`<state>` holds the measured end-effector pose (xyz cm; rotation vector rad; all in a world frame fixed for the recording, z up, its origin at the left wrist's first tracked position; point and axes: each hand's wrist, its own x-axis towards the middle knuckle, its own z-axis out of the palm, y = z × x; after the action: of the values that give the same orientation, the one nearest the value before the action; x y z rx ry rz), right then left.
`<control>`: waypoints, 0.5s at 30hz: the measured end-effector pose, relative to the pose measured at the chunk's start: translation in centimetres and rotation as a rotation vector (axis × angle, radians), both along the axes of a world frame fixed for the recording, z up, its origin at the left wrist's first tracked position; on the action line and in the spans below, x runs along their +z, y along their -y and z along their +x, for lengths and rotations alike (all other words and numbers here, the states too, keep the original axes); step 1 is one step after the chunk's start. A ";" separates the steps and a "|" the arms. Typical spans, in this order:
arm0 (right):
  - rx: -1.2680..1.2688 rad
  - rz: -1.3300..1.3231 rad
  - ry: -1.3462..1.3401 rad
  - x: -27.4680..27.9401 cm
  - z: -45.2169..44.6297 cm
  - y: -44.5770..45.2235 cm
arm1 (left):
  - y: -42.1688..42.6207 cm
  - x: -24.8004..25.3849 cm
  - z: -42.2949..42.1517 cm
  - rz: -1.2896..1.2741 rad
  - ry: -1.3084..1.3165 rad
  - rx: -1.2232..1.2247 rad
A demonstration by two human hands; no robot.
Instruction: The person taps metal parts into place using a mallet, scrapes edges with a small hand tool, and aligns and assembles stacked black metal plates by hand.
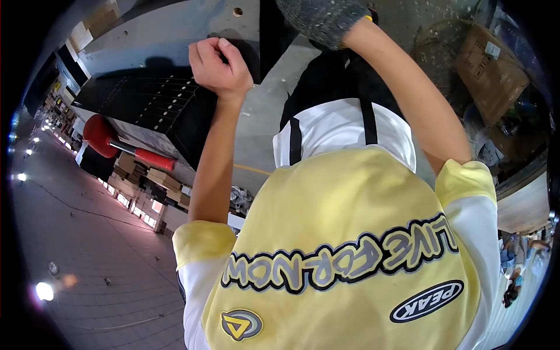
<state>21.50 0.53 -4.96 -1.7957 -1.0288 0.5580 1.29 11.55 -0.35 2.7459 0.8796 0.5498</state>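
Observation:
My left hand (219,67) is bare, with its fingers curled into a fist at the near edge of a grey-blue surface (169,35). Whatever may be inside that fist is hidden. Just to its left lies a black block-like stack (140,96) with rows of pale dots along it. My right hand (321,20) wears a dark grey knitted glove and reaches to the top edge of the view. Its fingers are cut off or hidden, so I cannot make out their grip. Beside the black stack is a mallet with a red head (100,136) and red grip.
A brown cardboard box (490,73) stands on the floor at the right, amid plastic and scraps. Several cartons (163,179) are at the far left. People (516,265) are small at the lower right edge. My yellow shirt (344,233) fills the lower middle.

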 end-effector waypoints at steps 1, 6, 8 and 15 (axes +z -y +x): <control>0.034 -0.041 0.005 0.5 0.6 0.0 | 0.1 0.0 0.2 0.000 -0.009 0.013; 0.050 -0.125 0.148 -1.2 0.4 -0.9 | 0.5 0.0 0.5 0.002 0.000 0.040; 0.108 -0.238 0.179 0.4 0.3 -1.3 | 0.1 -0.1 0.2 0.013 -0.011 0.025; -0.086 -0.061 -1.045 6.8 3.2 0.4 | 0.7 0.2 1.0 0.007 0.003 0.044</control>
<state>24.65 0.17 1.81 -1.2777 -0.2054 1.2854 2.26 10.81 -0.20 2.7374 0.9411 0.5668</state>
